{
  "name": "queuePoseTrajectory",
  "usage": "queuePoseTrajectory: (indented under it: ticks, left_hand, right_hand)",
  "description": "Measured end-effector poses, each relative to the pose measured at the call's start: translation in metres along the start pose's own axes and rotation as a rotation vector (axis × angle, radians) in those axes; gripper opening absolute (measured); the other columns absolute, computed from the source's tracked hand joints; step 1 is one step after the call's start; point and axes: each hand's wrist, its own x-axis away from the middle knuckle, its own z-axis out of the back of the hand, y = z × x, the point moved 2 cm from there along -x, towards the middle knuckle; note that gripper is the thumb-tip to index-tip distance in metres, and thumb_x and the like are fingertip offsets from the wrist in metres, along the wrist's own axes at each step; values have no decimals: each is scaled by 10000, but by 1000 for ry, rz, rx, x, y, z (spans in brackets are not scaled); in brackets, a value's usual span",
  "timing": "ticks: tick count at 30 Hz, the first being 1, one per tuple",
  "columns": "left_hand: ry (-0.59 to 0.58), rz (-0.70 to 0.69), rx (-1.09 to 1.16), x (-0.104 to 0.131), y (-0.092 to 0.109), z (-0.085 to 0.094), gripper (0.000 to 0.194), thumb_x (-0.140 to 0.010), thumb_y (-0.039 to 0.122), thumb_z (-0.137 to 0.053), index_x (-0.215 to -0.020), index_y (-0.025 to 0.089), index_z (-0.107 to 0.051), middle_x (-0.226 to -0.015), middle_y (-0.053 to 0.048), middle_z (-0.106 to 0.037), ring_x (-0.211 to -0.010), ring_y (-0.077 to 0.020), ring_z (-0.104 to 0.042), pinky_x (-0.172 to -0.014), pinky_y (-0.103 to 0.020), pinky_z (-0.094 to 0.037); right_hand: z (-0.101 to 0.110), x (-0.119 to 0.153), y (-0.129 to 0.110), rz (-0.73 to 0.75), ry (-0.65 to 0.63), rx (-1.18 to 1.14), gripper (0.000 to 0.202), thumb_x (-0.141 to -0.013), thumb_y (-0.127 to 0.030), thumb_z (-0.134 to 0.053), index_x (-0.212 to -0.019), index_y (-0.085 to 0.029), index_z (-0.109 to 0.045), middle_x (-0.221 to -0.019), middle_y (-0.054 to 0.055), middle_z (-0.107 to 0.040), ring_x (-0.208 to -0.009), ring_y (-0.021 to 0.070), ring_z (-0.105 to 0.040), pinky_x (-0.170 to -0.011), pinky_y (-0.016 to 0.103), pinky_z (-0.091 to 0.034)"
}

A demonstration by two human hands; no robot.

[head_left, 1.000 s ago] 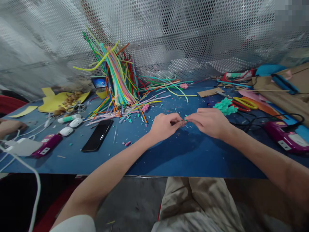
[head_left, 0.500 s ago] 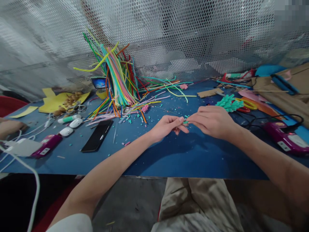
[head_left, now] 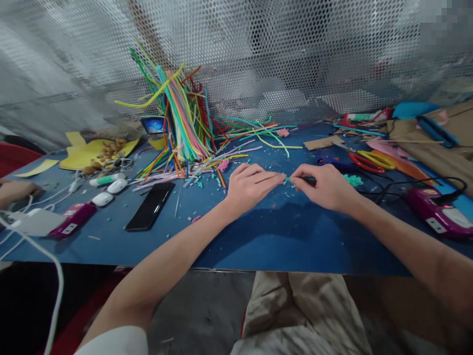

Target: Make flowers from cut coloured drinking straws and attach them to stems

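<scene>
My right hand (head_left: 325, 186) is closed round a green stem, whose frilly green end (head_left: 352, 180) shows to the right, behind the hand. The stem's other end comes out between the fingertips and points at my left hand (head_left: 249, 186). My left hand is closed, its fingers pressed together and tips close to the stem's end; whatever is in them is too small to make out. Small green bits (head_left: 201, 185) lie on the table left of my left hand. Beyond them stands a tall bundle of coloured pipe cleaners (head_left: 181, 118).
Red-handled scissors (head_left: 365, 161) and yellow-handled ones (head_left: 380, 160) lie behind my right hand, near cardboard (head_left: 323, 143). A black phone (head_left: 150, 207) lies left, by purple power strips (head_left: 74, 221) and white cables. Another person's hand (head_left: 16, 191) is at the far left.
My right hand has turned and lowered the green frilly piece, uncovering the scissors. My left hand has turned palm-down, its fingers now stretched towards the right hand.
</scene>
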Motion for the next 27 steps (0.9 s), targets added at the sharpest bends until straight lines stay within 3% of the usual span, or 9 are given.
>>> queuePoseTrajectory:
  ticks: [5, 8, 13, 16, 19, 23, 27]
  left_hand:
    - [-41, -6, -12, -3, 3, 5, 238, -992, 319, -556, -1181, 317, -700, -1065, 13, -766, -840, -132, -649, -747, -317, -379]
    - [-128, 91, 63, -7, 7, 4, 238, -1010, 330, -513, -1122, 266, -713, -1035, -23, -763, -852, -139, -661, -771, -319, -379]
    - [-298, 387, 593, -9, 10, -6, 338, -1027, 385, -421, -1017, 168, -681, -854, -21, -721, -737, -122, -633, -702, -256, -445]
    - [-373, 471, 784, -8, 11, -10, 418, -1035, 431, -358, -1008, 145, -661, -794, -14, -684, -667, -113, -599, -635, -236, -453]
    - [-307, 352, 564, -8, 10, -8, 366, -1005, 450, -451, -1016, 163, -678, -866, -34, -714, -756, -133, -636, -710, -262, -446]
    - [-202, 124, 165, -7, 8, -3, 321, -971, 478, -543, -1067, 214, -699, -983, -57, -749, -894, -164, -678, -806, -312, -404]
    - [-153, 36, 32, -6, 6, 1, 249, -995, 418, -529, -1103, 270, -698, -1018, -27, -765, -886, -145, -677, -859, -346, -377]
  right_hand:
    - [-2, 2, 0, 42, 51, 91, 159, -934, -341, -543, -893, -235, -653, -797, 12, -724, -713, 180, -642, -658, 297, -423]
    - [-2, 3, -1, 116, 98, 213, 198, -956, -352, -512, -913, -225, -658, -829, 40, -723, -772, 201, -640, -683, 314, -419]
    - [-2, 3, -5, 287, 109, 465, 260, -989, -330, -465, -937, -218, -694, -802, 60, -715, -818, 220, -609, -743, 346, -405]
    - [-3, 3, -5, 337, 105, 508, 274, -994, -328, -459, -926, -216, -699, -813, 63, -721, -826, 222, -601, -737, 351, -398]
    - [-4, 3, -3, 304, 97, 447, 260, -987, -332, -468, -927, -217, -693, -823, 56, -730, -808, 215, -615, -727, 338, -410]
    - [-6, 4, 1, 140, 83, 242, 215, -964, -354, -501, -928, -239, -679, -815, 26, -739, -729, 189, -647, -656, 305, -412]
    - [-6, 3, -2, 59, 32, 91, 210, -962, -374, -504, -922, -260, -674, -757, -3, -732, -612, 168, -625, -601, 295, -395]
